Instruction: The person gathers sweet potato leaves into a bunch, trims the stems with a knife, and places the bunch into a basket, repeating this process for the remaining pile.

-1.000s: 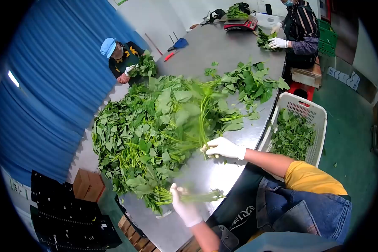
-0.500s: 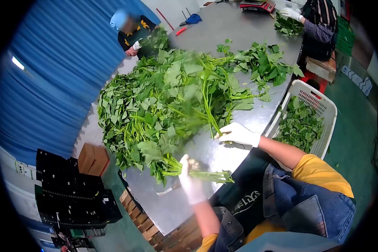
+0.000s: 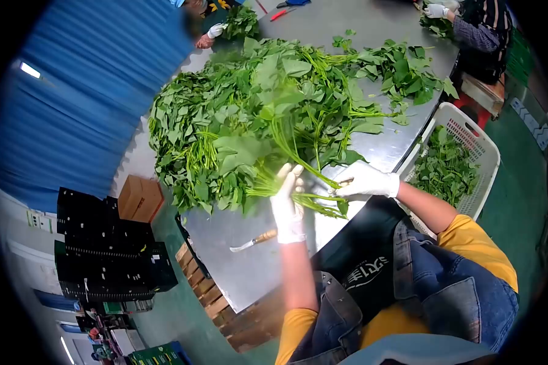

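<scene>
Bunch of greens is clamped in the left hand. The white-gloved fingers are wrapped round the stems just below the leaves, and the cut ends stick out to the right of the fist. The right hand, also gloved in white, is closed on the lower ends of a few long stems, which run up and to the left into the leaves. The two hands are held near each other, just above the near edge of the steel surface. Beyond them, a large heap of leafy greens is spread over much of that surface, and the bunch's leaves touch its near side. A knife with a wooden handle lies flat on the bare metal just below the left hand. A white plastic basket is seen to the right of the surface, by the right forearm, with loose green leaves piled in it. A cardboard box and a stack of black crates stand on the floor to the left. At the far side of the surface, one co-worker's gloved hand holds greens at the top left. Another co-worker's gloved hand rests on greens at the top right.
</scene>
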### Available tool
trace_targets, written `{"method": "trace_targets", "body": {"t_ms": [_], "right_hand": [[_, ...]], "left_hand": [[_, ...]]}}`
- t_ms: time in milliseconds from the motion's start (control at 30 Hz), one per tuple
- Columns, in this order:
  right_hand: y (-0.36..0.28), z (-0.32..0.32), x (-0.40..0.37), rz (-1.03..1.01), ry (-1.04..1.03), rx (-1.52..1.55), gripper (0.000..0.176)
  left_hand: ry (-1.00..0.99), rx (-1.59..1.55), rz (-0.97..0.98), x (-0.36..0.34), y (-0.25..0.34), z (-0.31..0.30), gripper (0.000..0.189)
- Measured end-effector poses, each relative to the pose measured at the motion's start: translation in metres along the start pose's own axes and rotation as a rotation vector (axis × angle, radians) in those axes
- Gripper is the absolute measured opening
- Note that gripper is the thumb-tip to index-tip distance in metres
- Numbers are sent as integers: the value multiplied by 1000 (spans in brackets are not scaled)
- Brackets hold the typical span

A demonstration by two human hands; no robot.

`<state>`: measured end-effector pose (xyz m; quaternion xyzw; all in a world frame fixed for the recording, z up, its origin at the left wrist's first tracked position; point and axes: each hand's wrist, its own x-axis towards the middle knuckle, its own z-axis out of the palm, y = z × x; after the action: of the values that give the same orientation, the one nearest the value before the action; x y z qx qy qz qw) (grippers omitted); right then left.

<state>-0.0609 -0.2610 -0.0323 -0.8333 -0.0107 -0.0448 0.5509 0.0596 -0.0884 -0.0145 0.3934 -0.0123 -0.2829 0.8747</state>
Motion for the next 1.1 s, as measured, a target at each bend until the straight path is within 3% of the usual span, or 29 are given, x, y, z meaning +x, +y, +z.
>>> {"method": "trace_targets", "body": {"t_ms": [133, 233, 300, 367, 400, 433, 500, 533, 667, 733, 767, 867, 900, 967, 1100], "right_hand": [[-15, -5, -1, -105, -13, -80, 21], [-20, -9, -6, -115, -102, -2, 19], [-10, -4, -6, -63, -147, 15, 18], [-1, -5, -9, 103, -208, 0, 18], [-1, -13, -5, 173, -362, -40, 26], [10, -9, -2, 172, -364, -40, 26], [18, 3, 11, -81, -243, 236, 41], [19, 3, 12, 189, -319, 448, 47], [4, 15, 25, 2, -217, 321, 35], [-21, 18, 27, 271, -267, 657, 26], [-25, 21, 29, 268, -266, 654, 26], [-25, 32, 31, 400, -27, 750, 20], [-23, 35, 31, 399, -28, 747, 20], [-18, 42, 28, 213, 97, 811, 18], [-13, 47, 24, 240, 156, 1211, 17]], "left_hand": [[11, 328, 141, 12, -10, -20, 26], [133, 154, 26, 8, -12, -22, 19], [81, 94, 21, 6, -11, -30, 12], [86, 223, 79, 2, -18, -32, 9], [89, 222, 80, 2, -20, -33, 9], [81, 161, 53, 3, -22, -37, 7], [61, 37, -2, 3, -22, -36, 3], [61, 172, 86, 0, -26, -33, 3], [40, 171, 39, -11, -32, -20, 5], [98, 118, -18, -3, -40, -27, 6], [158, 66, -77, -1, -42, -29, 6], [133, 101, -21, -27, -17, 5, 7], [124, 97, -20, -27, -16, 6, 8], [139, 88, -16, -23, -20, 3, 8], [106, 142, 29, -28, -13, 10, 10]]}}
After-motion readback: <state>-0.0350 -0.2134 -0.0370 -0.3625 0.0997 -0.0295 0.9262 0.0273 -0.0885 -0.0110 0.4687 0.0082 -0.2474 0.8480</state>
